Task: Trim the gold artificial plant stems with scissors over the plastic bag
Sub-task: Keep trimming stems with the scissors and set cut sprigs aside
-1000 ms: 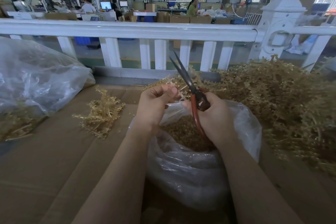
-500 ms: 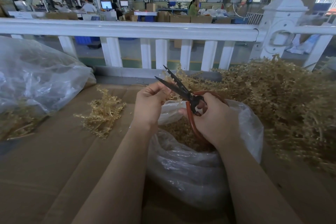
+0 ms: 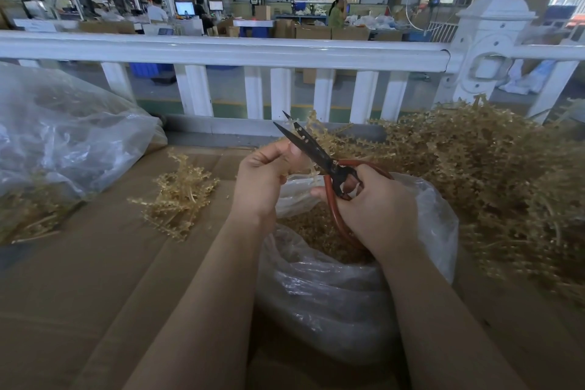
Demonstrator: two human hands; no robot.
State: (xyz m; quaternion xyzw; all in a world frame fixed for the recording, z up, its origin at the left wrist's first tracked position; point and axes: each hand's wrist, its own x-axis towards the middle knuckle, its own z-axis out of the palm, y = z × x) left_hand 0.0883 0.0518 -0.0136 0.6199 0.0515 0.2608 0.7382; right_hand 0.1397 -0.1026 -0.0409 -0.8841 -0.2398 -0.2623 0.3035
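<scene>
The right hand [image 3: 376, 209] grips the red-handled scissors [image 3: 319, 158], blades parted, above the open plastic bag [image 3: 348, 294] of gold trimmings. The left hand [image 3: 262, 180] pinches a gold stem [image 3: 311, 131] just beside the blades. More gold stems [image 3: 493, 174] are heaped on the cardboard-covered counter [image 3: 95, 279] at right.
</scene>
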